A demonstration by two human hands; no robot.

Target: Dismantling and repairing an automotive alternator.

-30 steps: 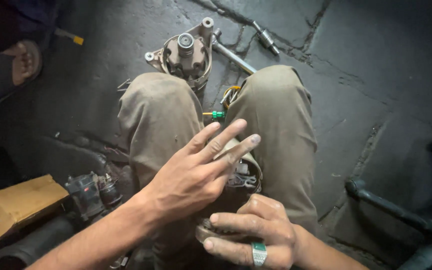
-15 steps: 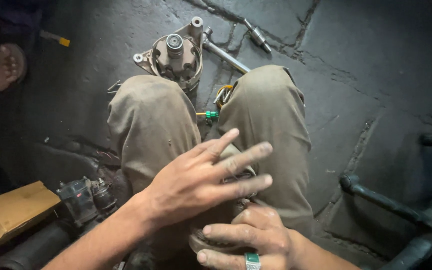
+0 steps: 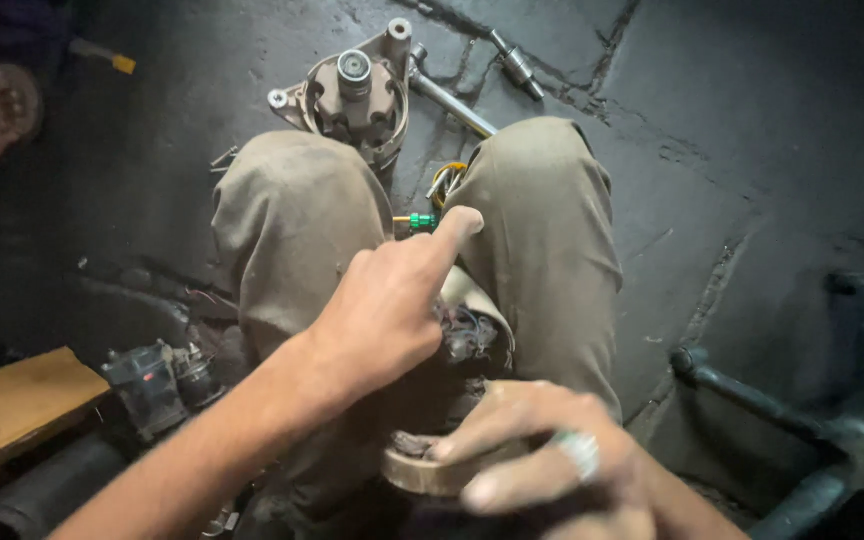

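Head view: the person sits on the dark cracked stone floor [image 3: 752,150] with knees drawn up in khaki trousers [image 3: 292,220]. The right hand [image 3: 542,450], a ring on one finger, has its grip clamped from above on a round tan metal part [image 3: 432,470] low between the legs, near the bottom edge of the floor in view. The left hand [image 3: 392,310] hangs above the lap, its grip apart, forefinger stretched out towards a small green-tipped tool [image 3: 420,222] lying between the knees. Under that hand sits a dark tangle of wires [image 3: 467,335]; whether it joins the round part cannot be told.

Judging by this, the work looks part-way: a grey cast metal housing with a bearing at its centre [image 3: 354,95] lies apart beyond the knees, beside a steel socket bar [image 3: 452,102], and a small black unit [image 3: 152,385] rests at the left.
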